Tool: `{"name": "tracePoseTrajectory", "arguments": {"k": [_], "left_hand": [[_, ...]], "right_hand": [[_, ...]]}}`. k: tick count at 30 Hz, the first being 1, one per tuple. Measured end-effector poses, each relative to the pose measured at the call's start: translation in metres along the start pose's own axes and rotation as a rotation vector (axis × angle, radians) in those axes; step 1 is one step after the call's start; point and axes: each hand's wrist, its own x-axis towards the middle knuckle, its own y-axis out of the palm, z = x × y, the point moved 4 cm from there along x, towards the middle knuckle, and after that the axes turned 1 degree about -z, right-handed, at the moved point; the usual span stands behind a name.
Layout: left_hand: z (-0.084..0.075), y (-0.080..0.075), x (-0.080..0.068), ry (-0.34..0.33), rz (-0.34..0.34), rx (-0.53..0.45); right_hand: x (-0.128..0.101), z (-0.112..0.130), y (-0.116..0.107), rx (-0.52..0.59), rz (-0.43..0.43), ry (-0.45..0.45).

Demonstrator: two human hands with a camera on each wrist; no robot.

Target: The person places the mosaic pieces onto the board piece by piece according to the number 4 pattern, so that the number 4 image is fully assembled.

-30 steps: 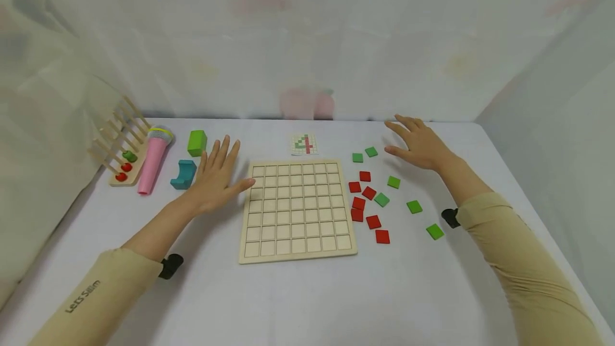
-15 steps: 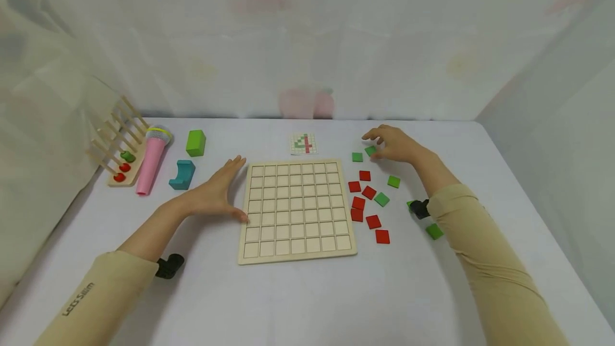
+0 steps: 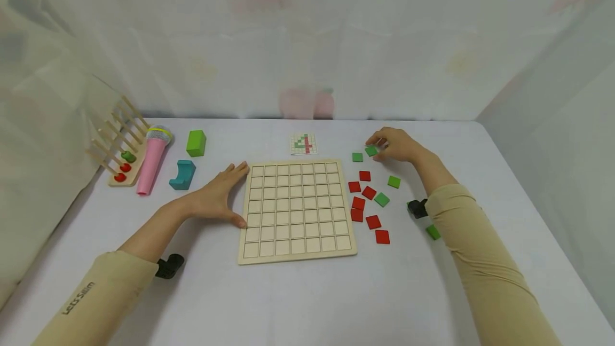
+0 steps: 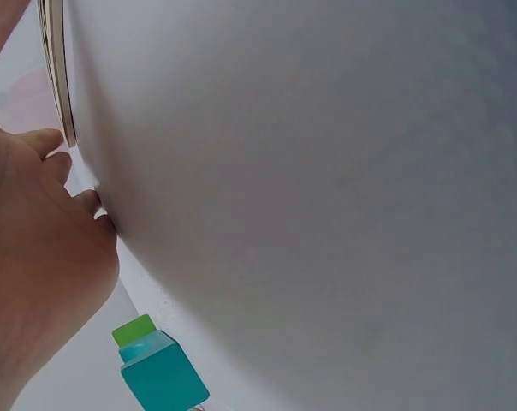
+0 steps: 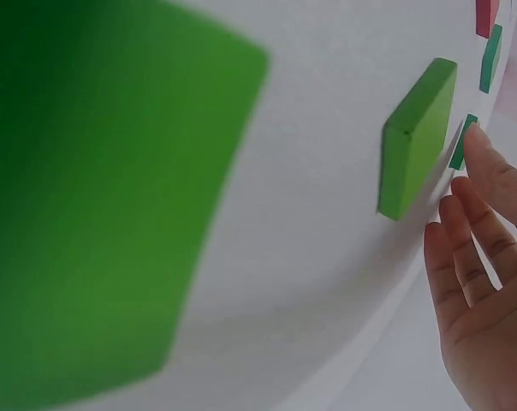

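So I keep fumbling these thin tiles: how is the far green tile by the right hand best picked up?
Pinch the green tile by two opposite edges, coming from above. It lies flat and thin on the table, so only its edges offer a grip.

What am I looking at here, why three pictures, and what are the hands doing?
A person wears three cameras. The head view looks down on a white table; the other two sit on the wrists, very close up. The left hand rests flat against the edge of a wooden grid board. The right hand has its fingers on a green tile, among loose red tiles and more green ones. A small pattern card lies behind the board. At left are a pink toy microphone, blocks and a peg rack.
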Motion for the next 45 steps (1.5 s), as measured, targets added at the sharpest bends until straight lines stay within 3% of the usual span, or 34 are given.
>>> {"name": "tracePoseTrajectory", "arguments": {"k": [20,33,45], "left_hand": [[-0.008,0.003,0.000,0.001,0.004,0.103],[-0.007,0.005,-0.001,0.004,0.001,0.104],[-0.006,0.006,-0.001,0.008,0.006,0.090]], "right_hand": [[0.004,0.002,0.000,-0.029,-0.038,-0.034],[0.006,0.009,-0.001,-0.053,-0.029,-0.007],[0.018,0.039,0.003,0.083,-0.065,-0.038]]}}
